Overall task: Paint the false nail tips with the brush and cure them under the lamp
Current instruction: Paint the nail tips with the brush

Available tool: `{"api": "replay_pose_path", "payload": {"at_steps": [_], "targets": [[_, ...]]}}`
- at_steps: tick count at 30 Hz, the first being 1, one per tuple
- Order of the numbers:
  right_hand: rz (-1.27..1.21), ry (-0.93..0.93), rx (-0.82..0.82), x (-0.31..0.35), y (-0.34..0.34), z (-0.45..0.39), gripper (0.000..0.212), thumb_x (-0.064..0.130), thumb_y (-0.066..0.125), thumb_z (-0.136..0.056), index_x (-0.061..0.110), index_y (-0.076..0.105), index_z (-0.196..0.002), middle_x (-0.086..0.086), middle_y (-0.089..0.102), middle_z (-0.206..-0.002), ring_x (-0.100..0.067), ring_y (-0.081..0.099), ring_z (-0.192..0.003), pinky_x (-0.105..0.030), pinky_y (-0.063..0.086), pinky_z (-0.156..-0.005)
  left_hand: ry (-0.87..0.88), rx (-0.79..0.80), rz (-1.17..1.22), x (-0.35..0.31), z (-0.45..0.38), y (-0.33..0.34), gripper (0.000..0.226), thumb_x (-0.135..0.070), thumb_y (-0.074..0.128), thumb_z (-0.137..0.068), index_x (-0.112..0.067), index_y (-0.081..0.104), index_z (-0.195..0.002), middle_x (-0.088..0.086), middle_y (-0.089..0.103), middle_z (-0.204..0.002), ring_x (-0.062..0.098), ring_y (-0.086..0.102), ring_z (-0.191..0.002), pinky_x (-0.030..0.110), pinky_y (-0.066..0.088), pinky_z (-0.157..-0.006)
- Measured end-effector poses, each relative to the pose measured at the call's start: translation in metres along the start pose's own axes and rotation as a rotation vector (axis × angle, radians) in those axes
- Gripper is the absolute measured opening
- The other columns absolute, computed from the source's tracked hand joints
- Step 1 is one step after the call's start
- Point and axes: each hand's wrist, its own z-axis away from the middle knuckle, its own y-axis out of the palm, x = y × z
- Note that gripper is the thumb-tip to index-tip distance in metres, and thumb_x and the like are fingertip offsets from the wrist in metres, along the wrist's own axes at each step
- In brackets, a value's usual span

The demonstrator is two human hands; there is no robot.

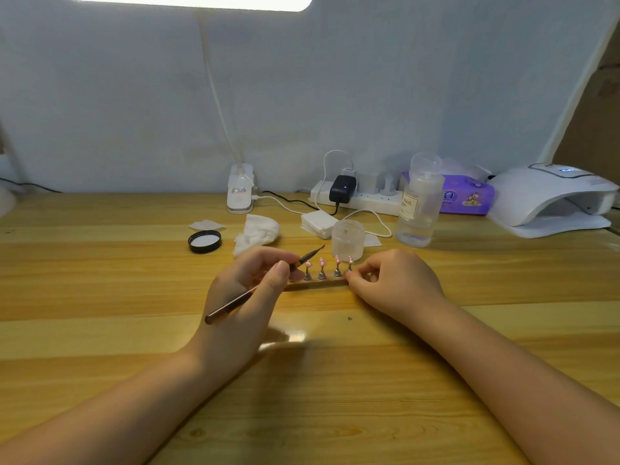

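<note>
My left hand (248, 290) sits just left of the frame's centre, thumb and fingers curled round the brush (265, 285). Its dark handle runs down to the lower left across my palm, and the fine tip points up and right, in the air above the left end of the nail row. My right hand (392, 283) is just right of centre, fingers curled, pinching the right end of the holder strip (318, 283), a thin bar lying flat on the wooden table (100, 330).

The nail tips (322, 262) stand along that strip on small metal stands. They look pinkish; I can count four clearly, and my left fingers may hide another. Whether their coat is fresh I cannot tell.

I judge this to be the painting step, with the strip steadied and the brush not yet on a nail. Behind the row stands a small open jar (348, 239), and its black lid (204, 241) lies to the left beside a crumpled wipe (256, 231).

The curing lamp (550, 196) waits at the right edge, well apart from the strip. The next move calls for lowering the tip onto one nail with a light, steady stroke while my right hand keeps the strip from sliding.
</note>
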Motion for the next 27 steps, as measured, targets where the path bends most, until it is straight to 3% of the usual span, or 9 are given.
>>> {"api": "replay_pose_path", "payload": {"at_steps": [7,15,18,22,27], "targets": [[-0.121,-0.009,-0.099,-0.002,0.005,0.000,0.022,0.051,0.064,-0.080,0.033,0.073,-0.089,0.011,0.051,-0.059,-0.008,0.048,-0.060,-0.024,0.027,-0.048,0.001,-0.002,-0.010,0.000,0.000,0.000,0.024,-0.025,0.054,-0.088,-0.013,0.067,-0.103,0.002,0.073,-0.094,0.010,0.069,-0.091,0.019,0.052,-0.076],[-0.150,-0.081,-0.075,-0.002,0.005,0.000,0.020,0.045,0.062,-0.087,0.031,0.075,-0.088,0.008,0.058,-0.071,-0.013,0.052,-0.071,-0.029,0.038,-0.057,0.007,0.003,-0.019,0.000,0.001,0.001,0.024,-0.025,0.054,-0.088,-0.012,0.067,-0.103,0.006,0.073,-0.094,0.014,0.069,-0.093,0.026,0.053,-0.080],[-0.086,-0.146,-0.116,0.001,0.004,0.002,0.017,0.038,0.061,-0.088,0.027,0.074,-0.089,0.011,0.049,-0.067,-0.012,0.047,-0.068,-0.029,0.035,-0.054,0.014,0.008,-0.038,-0.001,0.001,0.000,0.025,-0.029,0.056,-0.088,-0.013,0.068,-0.103,0.005,0.073,-0.093,0.015,0.069,-0.093,0.038,0.053,-0.084],[-0.219,-0.195,-0.261,0.004,0.002,0.007,0.008,0.021,0.063,-0.088,0.018,0.070,-0.090,0.008,0.057,-0.073,-0.012,0.053,-0.067,-0.031,0.046,-0.060,0.038,0.010,-0.053,-0.002,0.003,0.000,0.031,-0.040,0.055,-0.084,-0.017,0.068,-0.102,0.003,0.074,-0.093,0.019,0.068,-0.095,0.053,0.050,-0.088],[-0.528,-0.184,-0.286,0.013,0.004,0.013,0.004,0.016,0.065,-0.088,0.018,0.069,-0.089,0.010,0.064,-0.074,-0.005,0.061,-0.070,-0.013,0.048,-0.060,0.069,0.019,-0.109,0.000,0.003,0.000,0.024,-0.040,0.053,-0.087,-0.029,0.067,-0.103,-0.004,0.074,-0.095,0.019,0.068,-0.097,0.054,0.051,-0.086]]}}
